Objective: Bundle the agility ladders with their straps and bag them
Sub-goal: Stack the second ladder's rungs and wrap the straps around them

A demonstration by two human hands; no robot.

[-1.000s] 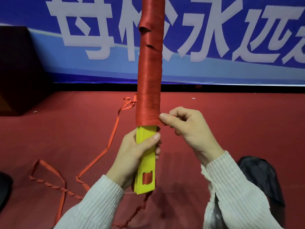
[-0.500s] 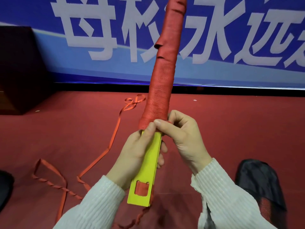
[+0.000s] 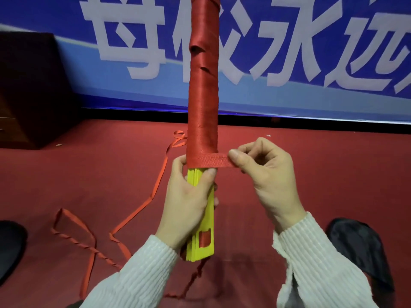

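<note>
A stack of yellow ladder rungs (image 3: 203,241) stands upright in front of me, most of its length wound in red strap (image 3: 202,107). My left hand (image 3: 189,203) grips the bare yellow part just below the wrapping, thumb across the front. My right hand (image 3: 264,172) pinches a short flat stretch of the red strap and holds it taut to the right of the bundle's lower wrap edge. Loose red strap (image 3: 142,210) trails over the red floor to the left. A black bag (image 3: 364,247) lies at the lower right.
A blue banner (image 3: 289,52) with large white characters runs along the back wall. A dark cabinet (image 3: 31,90) stands at the left. A black object (image 3: 9,247) sits at the left edge on the red floor.
The bundle has swung back from a rightward tilt to upright. My right hand has moved out to the right, drawing a stretch of strap taut from the wrap.
</note>
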